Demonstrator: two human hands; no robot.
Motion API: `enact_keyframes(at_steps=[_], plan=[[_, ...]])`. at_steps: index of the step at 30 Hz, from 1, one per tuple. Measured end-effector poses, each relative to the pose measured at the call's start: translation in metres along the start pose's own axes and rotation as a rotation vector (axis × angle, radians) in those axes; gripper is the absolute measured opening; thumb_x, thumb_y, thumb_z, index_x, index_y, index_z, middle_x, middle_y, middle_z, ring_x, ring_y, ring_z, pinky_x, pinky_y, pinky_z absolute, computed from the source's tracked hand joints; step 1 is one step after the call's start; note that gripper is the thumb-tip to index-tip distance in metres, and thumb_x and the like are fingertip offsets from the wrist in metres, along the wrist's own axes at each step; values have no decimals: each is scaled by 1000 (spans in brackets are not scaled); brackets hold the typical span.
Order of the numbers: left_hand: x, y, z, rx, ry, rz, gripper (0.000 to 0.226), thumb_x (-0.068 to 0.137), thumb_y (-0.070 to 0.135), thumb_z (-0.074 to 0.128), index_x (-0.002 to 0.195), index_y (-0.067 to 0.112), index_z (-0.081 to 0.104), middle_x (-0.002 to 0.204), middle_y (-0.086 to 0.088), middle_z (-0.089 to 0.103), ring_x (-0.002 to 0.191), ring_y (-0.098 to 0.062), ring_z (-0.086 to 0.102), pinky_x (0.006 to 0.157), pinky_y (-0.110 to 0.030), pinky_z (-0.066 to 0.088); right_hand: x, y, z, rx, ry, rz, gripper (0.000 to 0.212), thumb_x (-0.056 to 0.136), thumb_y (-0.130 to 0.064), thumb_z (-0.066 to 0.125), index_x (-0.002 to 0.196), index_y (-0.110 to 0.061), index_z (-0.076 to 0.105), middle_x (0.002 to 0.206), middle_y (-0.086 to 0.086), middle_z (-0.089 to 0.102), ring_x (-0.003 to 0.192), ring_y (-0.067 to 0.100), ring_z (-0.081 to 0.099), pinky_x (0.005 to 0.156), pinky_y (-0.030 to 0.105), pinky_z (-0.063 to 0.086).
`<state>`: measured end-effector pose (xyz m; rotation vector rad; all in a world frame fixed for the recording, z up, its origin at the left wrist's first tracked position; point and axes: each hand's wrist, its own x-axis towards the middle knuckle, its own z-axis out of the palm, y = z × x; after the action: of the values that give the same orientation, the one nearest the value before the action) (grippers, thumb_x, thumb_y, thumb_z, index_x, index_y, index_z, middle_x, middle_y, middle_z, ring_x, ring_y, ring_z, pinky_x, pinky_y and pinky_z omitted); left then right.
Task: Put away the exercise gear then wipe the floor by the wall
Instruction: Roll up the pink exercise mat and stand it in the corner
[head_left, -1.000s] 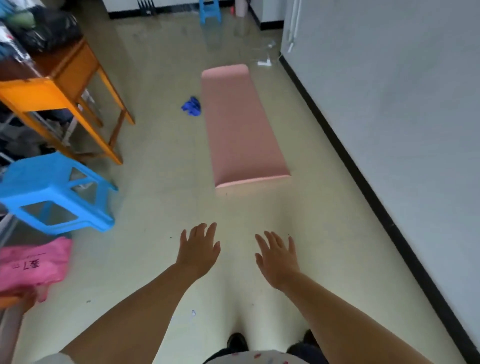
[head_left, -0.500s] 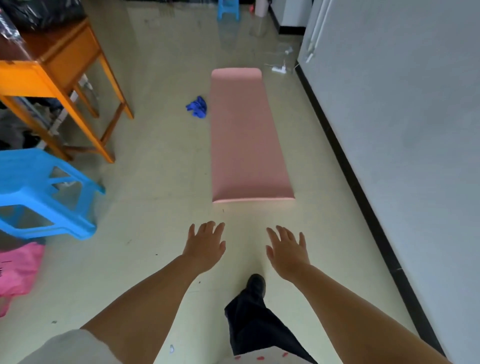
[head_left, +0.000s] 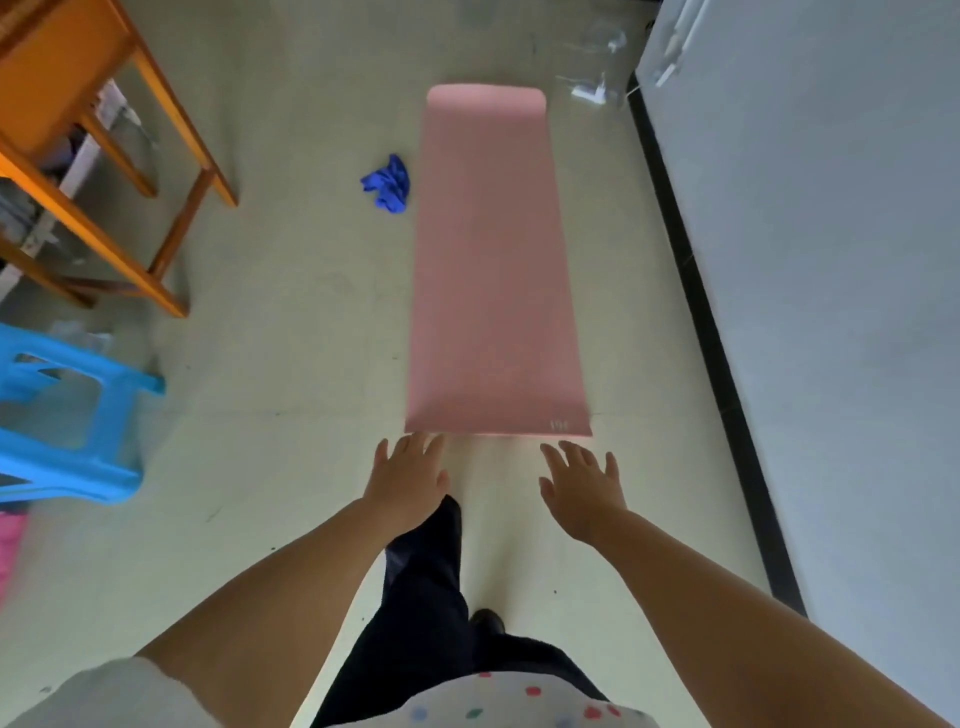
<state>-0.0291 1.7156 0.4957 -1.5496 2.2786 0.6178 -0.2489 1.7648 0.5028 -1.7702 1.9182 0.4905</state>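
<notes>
At the far left of the frame sits a blue stool (head_left: 67, 415). A blue cloth (head_left: 388, 183) lies by the pink mat (head_left: 491, 270), maybe for wiping. Low in the middle, the left hand (head_left: 408, 480) and right hand (head_left: 584, 486) reach out, fingers wide and empty, to roll the mat's near end.

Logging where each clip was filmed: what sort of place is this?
Probably a spare or utility room indoors: a pink exercise mat on bare floor beside a wall, a wooden table, a blue plastic stool.
</notes>
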Motion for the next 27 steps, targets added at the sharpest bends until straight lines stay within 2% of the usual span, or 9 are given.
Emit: enact_keyframes(at_steps=[3,8,12,15,20,24,27], plan=[[58,-16,-20,37,-3,-4,50,101,31,30,147,15,21,150,-8,29,138,-25,29,116,-44,16,55,5,-19,11,-12,27,52,102,-35,27,150,-22,14,157,3,17,144,21,17,117,51,8],[148,-30,-44,22,-114,37,49,100,28,31,147,15,21,148,-7,30,137,-25,29,116,-43,16,132,25,-46,74,-92,94,52,102,-36,26,151,-24,13,156,1,18,143,21,21,118,49,10],[226,-27,-19,-32,-198,49,50,99,25,33,147,15,22,149,-7,31,137,-26,30,115,-44,20,201,46,-38,96,-132,111,51,102,-35,25,150,-25,14,156,-1,20,142,19,22,119,44,10],[290,-23,41,-9,-241,98,49,98,24,34,145,15,25,145,-7,35,133,-26,34,112,-42,25,268,64,5,59,-194,52,50,102,-34,26,150,-24,15,155,-1,22,142,18,23,119,44,10],[402,-22,178,66,-269,141,48,97,17,38,143,13,27,144,-9,35,132,-27,34,107,-42,27,411,87,116,-123,-250,-169,51,101,-34,34,147,-20,18,152,5,24,142,24,21,118,50,10],[483,-33,296,110,-281,142,40,94,17,45,133,12,37,135,-8,41,122,-25,40,98,-38,32,508,112,211,-251,-301,-344,63,98,-41,42,150,-20,13,155,6,19,144,24,18,117,53,9],[527,-34,380,137,-306,108,40,92,21,51,130,12,39,133,-9,41,120,-26,41,99,-40,31,558,127,291,-302,-369,-388,67,94,-44,48,149,-20,17,153,8,23,142,25,21,116,56,8]])
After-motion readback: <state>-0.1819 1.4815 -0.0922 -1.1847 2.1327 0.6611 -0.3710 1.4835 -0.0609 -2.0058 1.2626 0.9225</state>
